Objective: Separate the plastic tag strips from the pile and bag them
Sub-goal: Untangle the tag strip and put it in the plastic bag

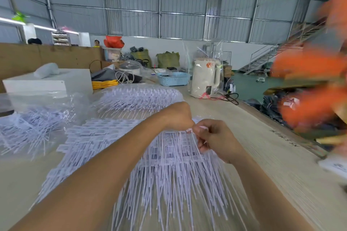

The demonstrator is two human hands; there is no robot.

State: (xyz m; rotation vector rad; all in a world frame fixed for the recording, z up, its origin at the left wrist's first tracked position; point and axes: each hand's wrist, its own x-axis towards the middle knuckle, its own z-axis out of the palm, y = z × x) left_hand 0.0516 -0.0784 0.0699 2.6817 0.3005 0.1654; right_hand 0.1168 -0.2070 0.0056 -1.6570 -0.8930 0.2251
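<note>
Two bare hands meet over a pile of white plastic tag strips [169, 165] on a pale wooden bench [272, 155]; the right hand [216, 139] curls its fingers [201, 145] round a few strips; the left hand [178, 116] is curled beside it, its hold hidden; beyond the fingers lie filled clear bags [139, 95]; much remains loose, so roughly midway; corrugated metal shed walls behind.

Left hand [177, 116] and right hand [213, 139] pinch tag strips [169, 165] above the table [262, 155].
</note>
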